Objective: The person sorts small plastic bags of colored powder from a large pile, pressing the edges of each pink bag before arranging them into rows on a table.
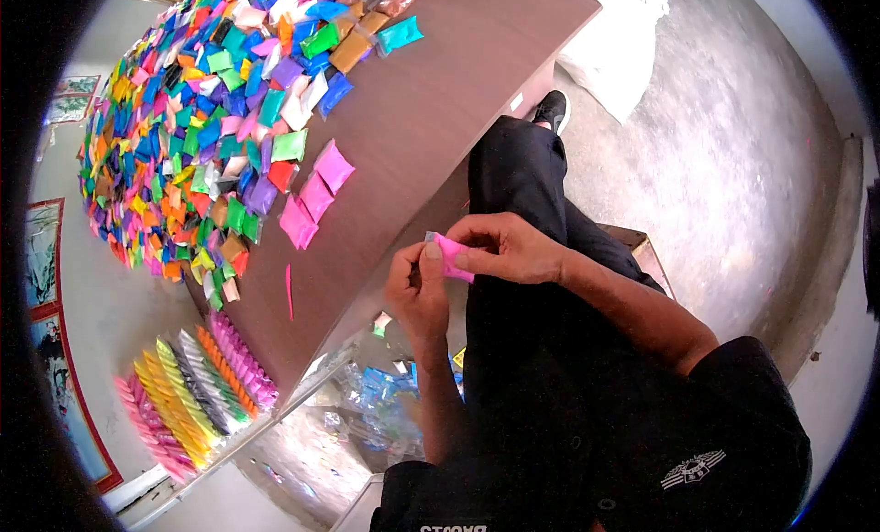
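Note:
A small pink packet (451, 258) with a clear plastic end is pinched between my two hands, above my lap. My left hand (418, 285) grips its clear end between thumb and fingers. On the other side, my right hand (513, 247) closes on the pink part with thumb and forefinger. Several similar pink packets (315, 198) lie in a row on the brown table (394, 120) nearby. A thin pink strip (290, 292) rests on the tabletop close to them.
A large heap of colourful packets (197, 129) covers the table's far side. Bundled rows of packets (197, 385) stand at the lower left. Clear plastic bags (385, 399) lie below the table edge. A white sack (623, 55) sits on the floor.

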Action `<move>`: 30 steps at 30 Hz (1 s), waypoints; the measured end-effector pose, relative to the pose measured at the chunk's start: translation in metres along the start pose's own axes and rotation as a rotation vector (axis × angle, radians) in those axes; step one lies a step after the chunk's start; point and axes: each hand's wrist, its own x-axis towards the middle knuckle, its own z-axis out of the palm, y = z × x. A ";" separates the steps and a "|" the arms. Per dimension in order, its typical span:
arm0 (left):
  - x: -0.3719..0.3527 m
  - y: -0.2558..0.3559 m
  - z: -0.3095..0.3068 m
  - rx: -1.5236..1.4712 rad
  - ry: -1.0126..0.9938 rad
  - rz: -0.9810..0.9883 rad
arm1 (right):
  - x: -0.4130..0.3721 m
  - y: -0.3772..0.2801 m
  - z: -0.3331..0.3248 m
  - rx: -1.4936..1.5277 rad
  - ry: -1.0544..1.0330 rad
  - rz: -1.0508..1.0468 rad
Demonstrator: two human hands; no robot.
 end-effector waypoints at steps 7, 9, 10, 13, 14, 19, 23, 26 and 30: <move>0.007 0.000 -0.006 0.044 -0.109 0.048 | -0.001 -0.001 0.000 -0.150 0.010 -0.033; 0.007 -0.001 -0.007 0.082 -0.118 0.074 | -0.001 -0.003 0.002 -0.160 0.067 -0.095; 0.007 0.000 -0.007 0.111 -0.108 0.084 | -0.001 -0.004 0.002 -0.160 0.070 -0.095; 0.007 0.000 -0.004 0.089 -0.095 0.061 | -0.001 -0.004 0.001 -0.125 0.068 -0.043; 0.007 0.000 -0.004 0.041 -0.089 0.027 | -0.001 -0.001 0.002 -0.052 0.087 -0.051; 0.006 0.007 0.001 -0.068 -0.063 -0.058 | 0.001 0.004 0.000 0.004 0.105 -0.015; 0.005 0.002 -0.006 0.030 -0.106 -0.052 | 0.003 0.008 0.005 0.035 0.110 -0.041; 0.005 -0.004 -0.006 -0.013 -0.059 0.000 | 0.001 0.001 0.003 0.051 0.119 -0.025; 0.006 0.002 -0.002 -0.148 -0.058 -0.048 | -0.001 -0.006 0.000 0.062 0.113 0.044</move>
